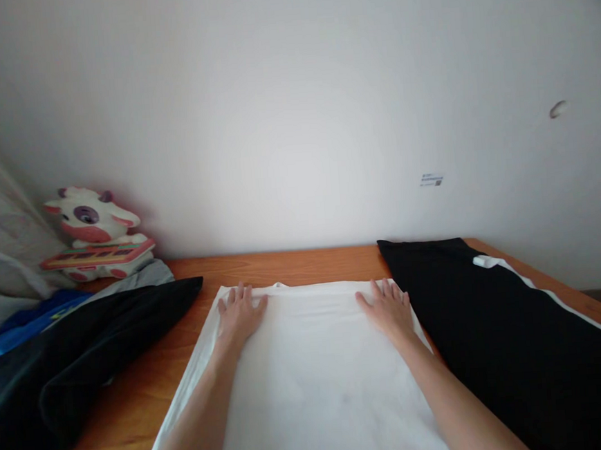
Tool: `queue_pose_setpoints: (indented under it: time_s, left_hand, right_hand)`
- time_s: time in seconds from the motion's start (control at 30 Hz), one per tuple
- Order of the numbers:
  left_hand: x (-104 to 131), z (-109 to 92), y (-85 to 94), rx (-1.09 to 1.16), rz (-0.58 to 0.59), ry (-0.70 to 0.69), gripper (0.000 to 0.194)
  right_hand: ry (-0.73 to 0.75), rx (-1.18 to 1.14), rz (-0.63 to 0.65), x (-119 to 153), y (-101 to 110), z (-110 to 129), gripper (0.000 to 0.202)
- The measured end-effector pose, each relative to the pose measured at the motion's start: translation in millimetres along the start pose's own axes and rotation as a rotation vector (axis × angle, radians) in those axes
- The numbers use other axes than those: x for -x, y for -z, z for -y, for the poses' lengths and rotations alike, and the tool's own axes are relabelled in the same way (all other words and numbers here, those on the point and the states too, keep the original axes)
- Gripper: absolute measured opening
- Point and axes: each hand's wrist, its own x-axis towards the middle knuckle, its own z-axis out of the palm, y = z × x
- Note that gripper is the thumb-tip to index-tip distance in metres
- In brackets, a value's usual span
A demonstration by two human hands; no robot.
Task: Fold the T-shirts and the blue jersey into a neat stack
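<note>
A white cloth garment (312, 376) lies spread flat on the wooden table, its far edge running across the middle of the view. My left hand (239, 314) rests flat on its far left corner, fingers spread and pointing away from me. On the far right corner, my right hand (389, 306) presses down the same way, with the thumb turned inward. Neither hand grips anything. Small creases show in the cloth between the hands. The near end of the garment runs out of view.
To the right lies a black garment (475, 329) with a white strip. Dark clothing (82, 353) and a blue cloth (32, 322) are heaped on the left. Behind them sits a cow toy with a keyboard (96, 234). A wall (292, 115) stands behind the wooden table (282, 261).
</note>
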Motion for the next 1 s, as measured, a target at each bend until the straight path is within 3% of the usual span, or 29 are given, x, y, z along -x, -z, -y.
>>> queue_pose_setpoints:
  time_s: [0.2,0.43,0.6,1.0]
  left_hand:
    - [-0.4,-10.3,6.9,0.011,-0.144,-0.153,0.046]
    - [27.1,-60.4,11.8,0.105,-0.054,-0.428,0.037]
    - [58.2,-88.5,-0.8,0.177,0.082,-0.539,0.065]
    - [68.3,-91.8,11.2,0.117,0.268,-0.518,0.094]
  right_hand:
    - [-0.013,-0.017,-0.013,3.2,4.6,3.1,0.072]
    - [-0.011,-0.029,-0.035,4.7,4.7,3.9,0.07]
    - [-0.009,-0.026,-0.024,4.3,4.5,3.9,0.07]
    - [-0.004,-0.007,-0.045,4.4,2.5,4.5,0.07]
